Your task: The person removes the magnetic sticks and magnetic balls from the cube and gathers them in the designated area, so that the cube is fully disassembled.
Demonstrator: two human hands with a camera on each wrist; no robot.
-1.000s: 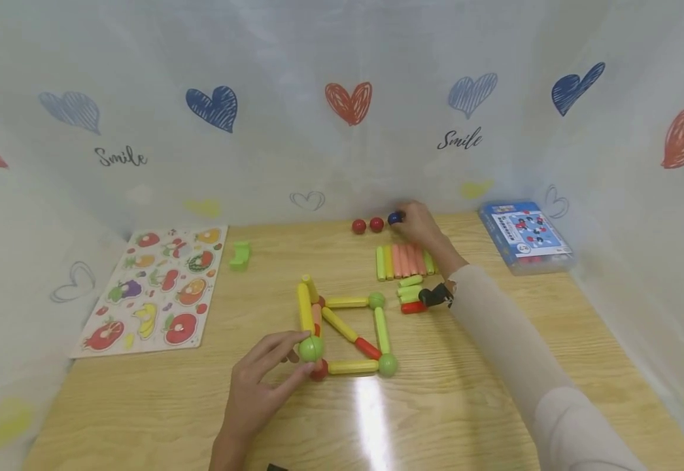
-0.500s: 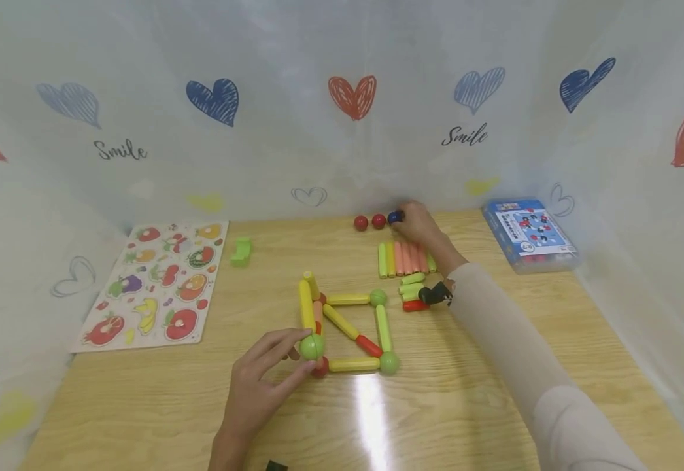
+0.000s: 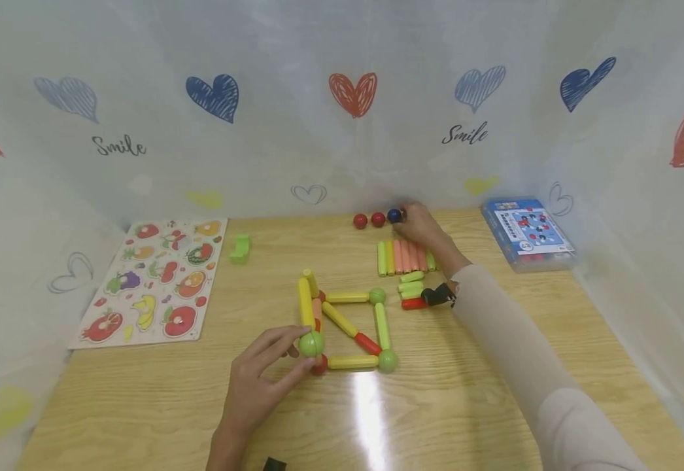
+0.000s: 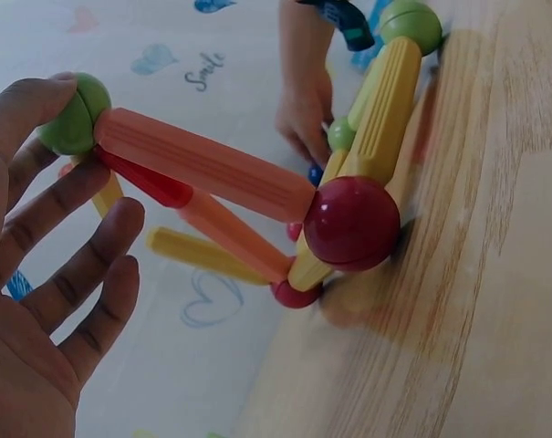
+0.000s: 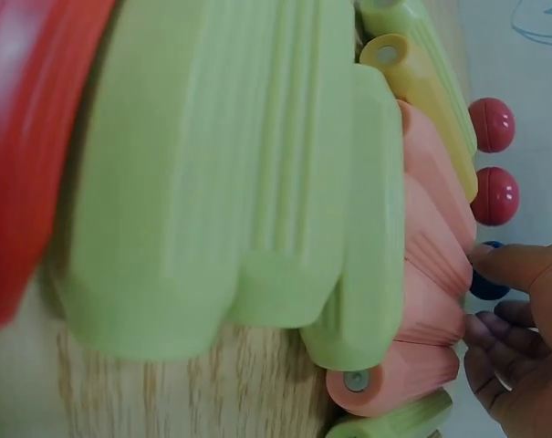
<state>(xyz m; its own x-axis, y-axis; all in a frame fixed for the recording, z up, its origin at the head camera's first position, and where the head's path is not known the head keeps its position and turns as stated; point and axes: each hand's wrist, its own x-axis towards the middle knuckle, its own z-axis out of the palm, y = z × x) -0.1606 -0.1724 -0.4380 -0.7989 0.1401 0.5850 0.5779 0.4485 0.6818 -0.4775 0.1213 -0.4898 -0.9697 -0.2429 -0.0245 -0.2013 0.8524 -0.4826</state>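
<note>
My left hand [image 3: 256, 376] pinches a green ball [image 3: 311, 343] between thumb and fingertips, at the raised near-left corner of a stick-and-ball frame. Yellow, green and red sticks, such as the front yellow stick [image 3: 352, 362], join green and red balls on the table. In the left wrist view, an orange stick [image 4: 207, 164] slopes from the held ball to a red ball [image 4: 351, 224]. My right hand [image 3: 421, 226] is at the table's back edge, thumb and fingers at a dark blue ball [image 3: 394, 215]. Two red balls, the nearer one [image 3: 378, 219], stand just left of it.
Loose green, yellow and pink sticks [image 3: 405, 256] lie in a row below my right hand, with shorter green ones and a red stick [image 3: 414, 304] nearer. A fruit picture board [image 3: 153, 281] and a green block [image 3: 239, 250] are left; a blue box [image 3: 527, 235] is right.
The blue ball has shifted slightly left towards the red balls, and more of it shows beside my right fingers. My left hand keeps its hold on the green ball.
</note>
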